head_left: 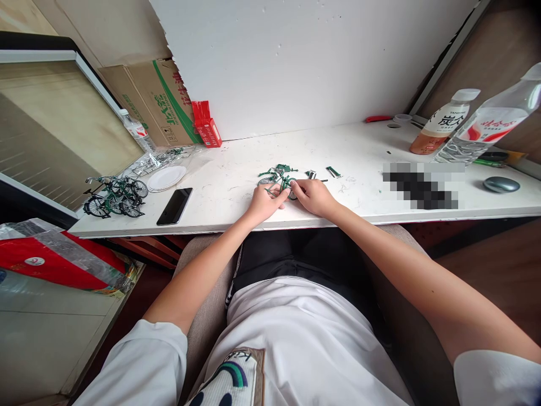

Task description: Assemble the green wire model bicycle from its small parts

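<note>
Near the front edge of the white table, my left hand (266,202) and my right hand (315,196) meet around a small green model bicycle (276,181). The left fingers are closed on its frame. My right thumb and fingers pinch it by the wheel on the right side. Parts of the model are hidden behind the fingers. Just beyond my hands lie small green and silver parts (311,175) and a narrow green piece (333,172).
On the left stand several green model bicycles (116,197), beside a black phone (174,206) and white plates (167,178). A cardboard box (156,107) and red box (207,127) are behind. Bottles (443,121) and a grey oval object (501,184) sit right.
</note>
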The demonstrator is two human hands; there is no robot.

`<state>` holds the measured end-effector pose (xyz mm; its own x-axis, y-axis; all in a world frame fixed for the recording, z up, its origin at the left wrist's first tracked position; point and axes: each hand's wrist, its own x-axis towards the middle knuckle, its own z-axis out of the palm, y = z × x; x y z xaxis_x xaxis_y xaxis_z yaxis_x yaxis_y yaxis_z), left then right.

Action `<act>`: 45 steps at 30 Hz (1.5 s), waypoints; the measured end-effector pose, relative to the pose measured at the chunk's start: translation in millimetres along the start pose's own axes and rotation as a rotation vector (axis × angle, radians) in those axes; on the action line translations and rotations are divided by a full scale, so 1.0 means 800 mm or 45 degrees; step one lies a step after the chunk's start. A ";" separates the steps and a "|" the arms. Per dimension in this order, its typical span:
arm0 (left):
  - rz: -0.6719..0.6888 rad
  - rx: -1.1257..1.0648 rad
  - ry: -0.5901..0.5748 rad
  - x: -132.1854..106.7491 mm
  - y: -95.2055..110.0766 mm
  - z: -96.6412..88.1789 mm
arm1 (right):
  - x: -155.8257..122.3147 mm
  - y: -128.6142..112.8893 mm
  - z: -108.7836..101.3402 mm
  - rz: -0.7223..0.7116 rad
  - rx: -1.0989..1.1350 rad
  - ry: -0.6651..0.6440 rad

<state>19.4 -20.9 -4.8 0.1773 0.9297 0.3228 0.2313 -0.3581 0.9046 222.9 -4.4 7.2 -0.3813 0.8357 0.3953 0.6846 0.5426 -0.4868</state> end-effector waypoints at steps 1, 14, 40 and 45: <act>0.002 0.001 -0.003 0.000 0.000 0.000 | 0.000 0.000 0.000 -0.002 0.000 0.000; 0.016 0.019 -0.016 -0.001 0.001 -0.001 | 0.000 0.002 0.001 -0.003 0.005 -0.005; -0.004 0.032 -0.013 -0.003 0.009 -0.001 | 0.000 0.000 0.001 0.005 -0.025 -0.004; 0.000 0.031 -0.012 -0.002 0.007 -0.002 | 0.000 0.001 0.001 0.010 -0.019 -0.003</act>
<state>19.2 -24.3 0.0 0.1859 0.9290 0.3200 0.2543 -0.3600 0.8976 222.5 -4.0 6.1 -0.3777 0.8399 0.3896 0.6966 0.5350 -0.4780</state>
